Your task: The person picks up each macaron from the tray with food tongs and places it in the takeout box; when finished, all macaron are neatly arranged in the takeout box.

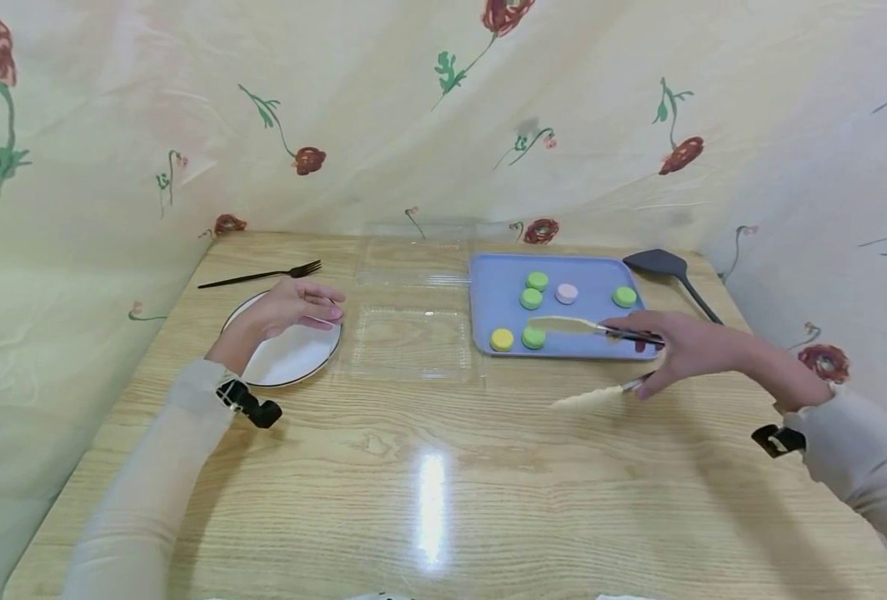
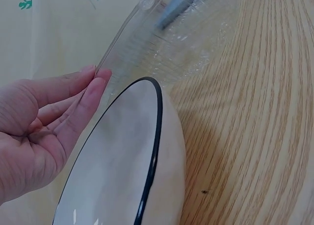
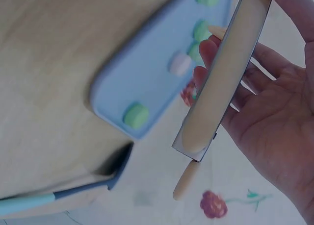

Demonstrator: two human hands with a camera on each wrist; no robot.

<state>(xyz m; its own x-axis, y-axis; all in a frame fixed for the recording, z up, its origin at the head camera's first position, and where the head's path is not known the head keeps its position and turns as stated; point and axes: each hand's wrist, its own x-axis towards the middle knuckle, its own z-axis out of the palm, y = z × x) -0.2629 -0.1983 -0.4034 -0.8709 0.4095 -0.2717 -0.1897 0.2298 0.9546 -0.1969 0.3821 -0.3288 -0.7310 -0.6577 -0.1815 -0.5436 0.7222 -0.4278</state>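
My left hand (image 1: 291, 307) is above a white plate with a dark rim (image 1: 286, 360). In the left wrist view, its thumb and fingers pinch the edge of a clear plastic container (image 2: 169, 51), which lies unfolded with its lid half (image 1: 413, 260) toward the wall. My right hand (image 1: 687, 350) holds metal tongs with cream-coloured tips (image 1: 567, 324), arms spread apart. One tip passes over the blue tray (image 1: 586, 346), by a green macaron (image 1: 533, 338); the other is over the table in front. A yellow macaron (image 1: 501, 339), a pink one (image 1: 567, 293) and several more green ones sit on the tray.
Behind the plate lies a black fork (image 1: 263, 275). A dark spatula (image 1: 664, 265) rests beside the tray's right end, its handle pointing toward the right arm. Floral cloth (image 1: 383, 125) hangs around the wooden table (image 1: 353, 500) at the back and sides.
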